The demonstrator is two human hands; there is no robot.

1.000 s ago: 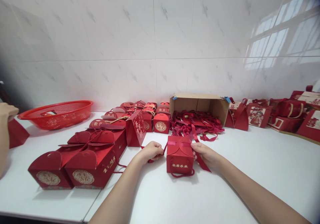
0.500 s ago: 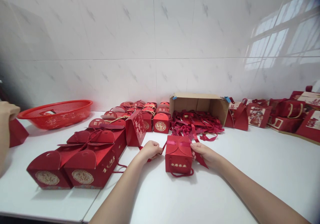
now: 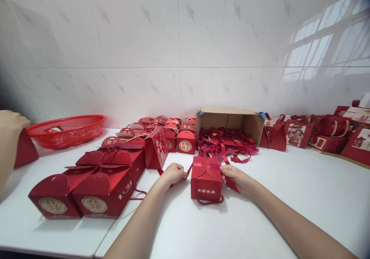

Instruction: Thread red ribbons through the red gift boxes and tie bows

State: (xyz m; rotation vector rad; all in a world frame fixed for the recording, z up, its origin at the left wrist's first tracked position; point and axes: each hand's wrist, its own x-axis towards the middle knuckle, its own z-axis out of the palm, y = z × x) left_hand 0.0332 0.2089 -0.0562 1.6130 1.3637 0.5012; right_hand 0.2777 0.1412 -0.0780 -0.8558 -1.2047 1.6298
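A small red gift box (image 3: 206, 180) with gold lettering stands on the white table between my hands. A dark red ribbon (image 3: 198, 165) runs across its top through the folded flaps, and a red cord handle hangs at its front. To the left of the box, my left hand (image 3: 174, 174) is closed on one end of the ribbon, pulling it clear of the side. My right hand (image 3: 233, 176) pinches the ribbon's other end close against the box's right side; its fingertips touch the box, and some fingers are hidden behind it.
Larger red boxes (image 3: 98, 197) stand at the left, with rows of small boxes (image 3: 186, 142) behind. A cardboard box (image 3: 251, 130) lies on its side, spilling red ribbons (image 3: 228, 140). A red plastic basket (image 3: 72, 135) sits back left, beside another person's hand (image 3: 14, 128). More gift boxes (image 3: 299, 132) line the right.
At the far left, the other person's hand and the red piece by it have shifted slightly right. My hands and the small box have stayed almost still.
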